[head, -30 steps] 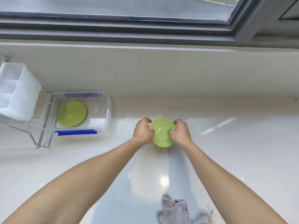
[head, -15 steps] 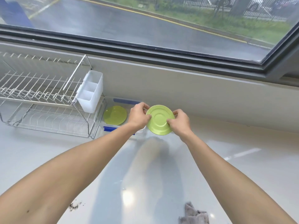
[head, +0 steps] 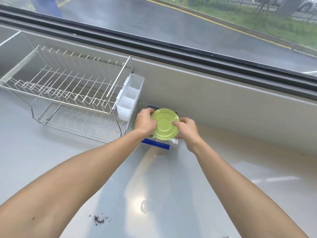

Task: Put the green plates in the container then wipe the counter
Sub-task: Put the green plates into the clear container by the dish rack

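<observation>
Fingers of both hands curl round the rim of a green plate (head: 164,124), thumbs on its face; left hand (head: 145,121) grips the left edge, right hand (head: 187,128) the right edge; the plate is tilted toward the camera, held above a clear container (head: 176,143) with a blue clip (head: 155,143); the container sits on the counter (head: 154,186) against the wall, just beside a wire rack (head: 68,93) carrying a white caddy (head: 129,99); dark crumbs (head: 99,219) lie on the near counter.
</observation>
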